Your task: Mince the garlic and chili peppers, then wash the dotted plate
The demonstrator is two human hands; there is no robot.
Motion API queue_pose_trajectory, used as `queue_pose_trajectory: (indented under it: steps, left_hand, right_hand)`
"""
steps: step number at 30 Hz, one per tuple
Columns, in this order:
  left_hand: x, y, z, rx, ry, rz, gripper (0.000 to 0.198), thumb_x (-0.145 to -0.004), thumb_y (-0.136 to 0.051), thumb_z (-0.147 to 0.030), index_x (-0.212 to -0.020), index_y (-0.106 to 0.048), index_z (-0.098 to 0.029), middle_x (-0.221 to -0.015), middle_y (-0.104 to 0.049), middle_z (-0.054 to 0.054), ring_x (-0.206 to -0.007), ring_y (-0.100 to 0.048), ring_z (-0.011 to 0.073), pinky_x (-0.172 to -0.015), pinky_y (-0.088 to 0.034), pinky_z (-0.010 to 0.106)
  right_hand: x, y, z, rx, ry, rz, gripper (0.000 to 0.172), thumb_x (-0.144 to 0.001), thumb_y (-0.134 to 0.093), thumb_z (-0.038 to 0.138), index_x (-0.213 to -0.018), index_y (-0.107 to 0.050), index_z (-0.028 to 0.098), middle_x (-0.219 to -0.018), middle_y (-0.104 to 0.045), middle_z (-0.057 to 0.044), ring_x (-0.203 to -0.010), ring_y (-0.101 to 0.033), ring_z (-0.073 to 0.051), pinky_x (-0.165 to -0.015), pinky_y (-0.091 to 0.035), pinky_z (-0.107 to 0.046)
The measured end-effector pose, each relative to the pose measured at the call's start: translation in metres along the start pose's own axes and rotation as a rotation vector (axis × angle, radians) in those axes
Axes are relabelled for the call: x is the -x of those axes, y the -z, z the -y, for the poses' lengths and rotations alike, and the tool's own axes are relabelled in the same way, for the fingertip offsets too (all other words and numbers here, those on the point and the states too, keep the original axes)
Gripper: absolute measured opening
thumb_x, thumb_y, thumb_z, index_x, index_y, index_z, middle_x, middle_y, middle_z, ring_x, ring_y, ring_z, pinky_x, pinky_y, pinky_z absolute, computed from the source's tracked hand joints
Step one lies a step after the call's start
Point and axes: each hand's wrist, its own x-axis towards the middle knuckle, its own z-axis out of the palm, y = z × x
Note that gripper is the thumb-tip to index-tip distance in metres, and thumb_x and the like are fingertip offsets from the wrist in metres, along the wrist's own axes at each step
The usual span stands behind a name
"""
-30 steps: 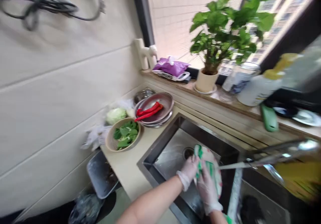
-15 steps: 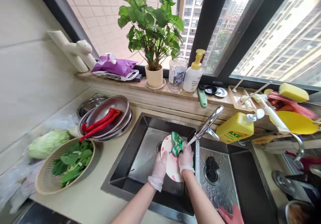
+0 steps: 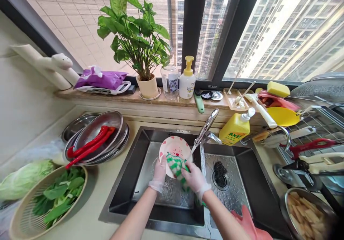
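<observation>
Over the left basin of the steel sink [image 3: 126, 182], my left hand [image 3: 158, 173], in a clear glove, grips the left edge of a white plate [image 3: 170, 145] with pink spots. My right hand [image 3: 194, 177], also gloved, is closed on a green and white checked cloth [image 3: 176, 165], which lies against the plate's lower face area and hangs down to the right. Water runs from the chrome faucet [image 3: 206, 127] beside the plate's right edge. A black scrubber [image 3: 220, 172] lies at the drain of the right basin.
Left of the sink are stacked steel bowls with red peppers [image 3: 91, 147], a basket of greens [image 3: 80, 204] and a cabbage [image 3: 27, 179]. Behind stands a yellow AXE bottle [image 3: 234, 129]. A pink glove [image 3: 249, 225] drapes over the right basin's front; a pot of sliced food [image 3: 306, 211] sits right.
The plate has turned to show more of its spotted face. The cloth now spreads lower across it, and my right hand has moved lower. The whole view has shifted.
</observation>
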Motion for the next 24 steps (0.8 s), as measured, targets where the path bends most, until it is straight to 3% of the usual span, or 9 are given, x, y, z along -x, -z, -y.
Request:
queue_pose_trajectory:
  steps: [3, 6, 9, 12, 17, 21, 24]
  left_hand:
    - [0.002, 0.011, -0.007, 0.102, 0.079, 0.034, 0.041, -0.083, -0.062, -0.037, -0.116, -0.058, -0.013, -0.112, -0.069, 0.013, -0.106, -0.064, 0.0256, -0.097, -0.048, 0.039]
    - [0.007, 0.02, -0.006, 0.21, 0.179, 0.021, 0.041, -0.086, -0.058, -0.033, -0.121, -0.055, -0.012, -0.114, -0.068, 0.015, -0.11, -0.062, 0.0244, -0.101, -0.046, 0.038]
    - [0.012, 0.021, 0.005, 0.272, 0.257, -0.027, 0.041, -0.089, -0.054, -0.03, -0.125, -0.051, -0.011, -0.117, -0.066, 0.016, -0.112, -0.061, 0.0225, -0.101, -0.046, 0.036]
    - [0.014, 0.015, 0.02, 0.338, 0.34, 0.038, 0.044, -0.088, -0.054, -0.033, -0.125, -0.05, -0.009, -0.115, -0.067, 0.017, -0.111, -0.062, 0.0232, -0.1, -0.047, 0.037]
    - [0.02, -0.004, 0.03, 0.406, 0.392, 0.124, 0.042, -0.092, -0.048, -0.029, -0.129, -0.047, -0.011, -0.117, -0.066, 0.017, -0.109, -0.063, 0.0238, -0.101, -0.046, 0.043]
    - [0.026, -0.008, 0.017, 0.332, 0.302, 0.038, 0.039, -0.09, -0.051, -0.025, -0.127, -0.049, -0.012, -0.12, -0.065, 0.016, -0.109, -0.062, 0.0231, -0.102, -0.045, 0.043]
    - [0.03, 0.0, 0.005, 0.281, 0.192, -0.019, 0.036, -0.089, -0.054, -0.023, -0.123, -0.052, -0.012, -0.117, -0.067, 0.014, -0.111, -0.061, 0.0226, -0.102, -0.045, 0.039]
  right_hand:
    - [-0.016, 0.041, -0.017, 0.058, 0.022, -0.019, 0.019, -0.081, -0.052, 0.037, -0.088, -0.063, 0.023, -0.085, -0.063, -0.001, -0.078, -0.059, -0.017, -0.072, -0.044, -0.027]
    - [-0.034, 0.065, -0.046, 0.165, -0.035, -0.084, 0.026, -0.083, -0.049, 0.037, -0.096, -0.064, 0.021, -0.096, -0.064, -0.006, -0.089, -0.06, -0.021, -0.081, -0.044, -0.031]
    - [-0.044, 0.063, -0.076, 0.226, -0.078, -0.086, 0.037, -0.077, -0.051, 0.026, -0.112, -0.061, 0.015, -0.108, -0.065, -0.012, -0.1, -0.061, -0.023, -0.087, -0.045, -0.034]
    - [-0.045, 0.054, -0.093, 0.277, -0.064, -0.067, 0.047, -0.074, -0.052, 0.02, -0.12, -0.057, 0.014, -0.115, -0.065, -0.012, -0.105, -0.061, -0.022, -0.088, -0.047, -0.034]
    - [-0.057, 0.077, -0.082, 0.392, 0.015, -0.149, 0.04, -0.084, -0.043, 0.022, -0.122, -0.057, 0.018, -0.122, -0.061, -0.01, -0.111, -0.056, -0.021, -0.096, -0.042, -0.033]
    - [-0.083, 0.101, -0.07, 0.522, 0.006, -0.301, 0.049, -0.088, -0.041, 0.027, -0.135, -0.043, 0.013, -0.139, -0.044, -0.016, -0.132, -0.032, -0.029, -0.108, -0.023, -0.045]
    - [-0.092, 0.097, -0.075, 0.582, -0.072, -0.374, 0.064, -0.083, -0.05, 0.03, -0.137, -0.034, 0.001, -0.142, -0.034, -0.027, -0.134, -0.022, -0.038, -0.106, -0.02, -0.054]
